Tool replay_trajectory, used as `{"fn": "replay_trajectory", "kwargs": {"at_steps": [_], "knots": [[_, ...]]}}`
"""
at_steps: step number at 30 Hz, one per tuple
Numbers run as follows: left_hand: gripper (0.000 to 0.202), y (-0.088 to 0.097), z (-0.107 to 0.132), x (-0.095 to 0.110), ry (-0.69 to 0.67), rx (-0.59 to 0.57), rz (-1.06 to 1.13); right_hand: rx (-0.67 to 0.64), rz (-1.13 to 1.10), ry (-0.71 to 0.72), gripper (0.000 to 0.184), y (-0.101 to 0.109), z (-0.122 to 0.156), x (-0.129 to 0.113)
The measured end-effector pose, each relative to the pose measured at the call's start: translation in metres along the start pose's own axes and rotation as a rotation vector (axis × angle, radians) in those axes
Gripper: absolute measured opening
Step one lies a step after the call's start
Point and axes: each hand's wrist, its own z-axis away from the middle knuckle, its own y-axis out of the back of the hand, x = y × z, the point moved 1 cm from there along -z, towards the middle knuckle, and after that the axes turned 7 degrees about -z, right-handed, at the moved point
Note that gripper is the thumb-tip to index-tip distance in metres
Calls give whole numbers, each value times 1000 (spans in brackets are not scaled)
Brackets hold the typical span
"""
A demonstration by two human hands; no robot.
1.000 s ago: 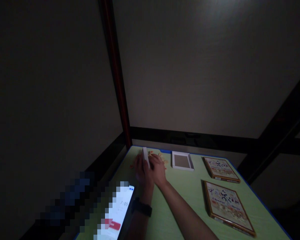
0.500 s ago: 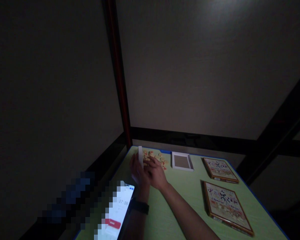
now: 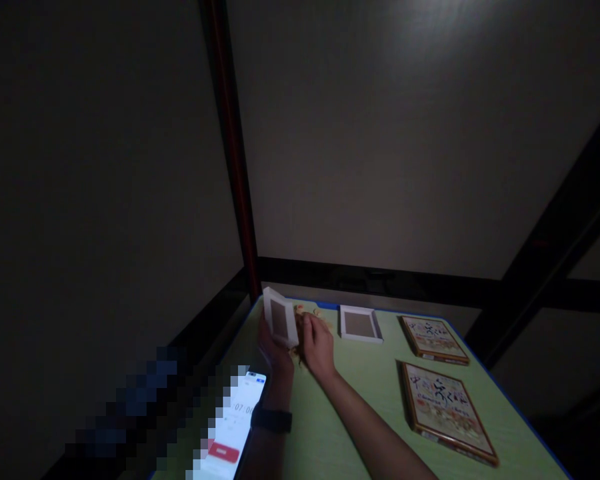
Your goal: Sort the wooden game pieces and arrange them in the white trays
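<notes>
My left hand (image 3: 276,351), with a dark band on its wrist, grips a shallow white box half (image 3: 281,319) from behind and below. The box half is tilted up on edge, its brownish inside turned towards me and to the right. My right hand (image 3: 319,343) is close beside its right edge, fingers curled in and thumb on top; what they hold, if anything, is hidden. Round pale wooden Chinese chess pieces (image 3: 300,309), some with red marks, lie on the table behind and between the hands, mostly covered from view.
A second shallow white box half (image 3: 361,325) lies open side up at the table's far edge. Two printed Chinese chess boxes (image 3: 434,339) (image 3: 449,411) lie flat on the right. A lit phone (image 3: 237,423) is at lower left. Walls stand behind the green table (image 3: 350,440).
The white box half has turned from edge-on to showing its inside. My right hand has drawn back from over the chess pieces, and its spread fingers have curled in.
</notes>
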Motion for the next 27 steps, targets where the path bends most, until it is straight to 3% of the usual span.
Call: {"fn": "replay_trajectory", "kwargs": {"at_steps": [3, 8, 12, 16, 17, 20, 24, 27], "knots": [[60, -12, 11, 7, 190, -34, 191, 56, -35, -113, 39, 4, -1, -1], [55, -20, 22, 13, 308, -152, 226, 71, -26, -220, 44, 25, -4, 0], [51, -27, 30, 10, 327, -317, 48, 24, 164, -252, 44, 69, -17, 9], [49, -34, 44, -1, 326, -369, -92, -80, 604, -335, 38, 127, -42, 25], [48, -36, 48, -4, 309, -399, -123, -132, 740, -367, 38, 139, -48, 29], [40, -39, 60, -12, 196, -494, -243, -177, 838, -401, 36, 160, -59, 38], [32, -37, 75, -13, -64, -597, -498, -237, 880, -407, 33, 162, -61, 37], [29, -35, 84, -8, -275, -634, -641, -246, 938, -385, 42, 171, -51, 24]]}}
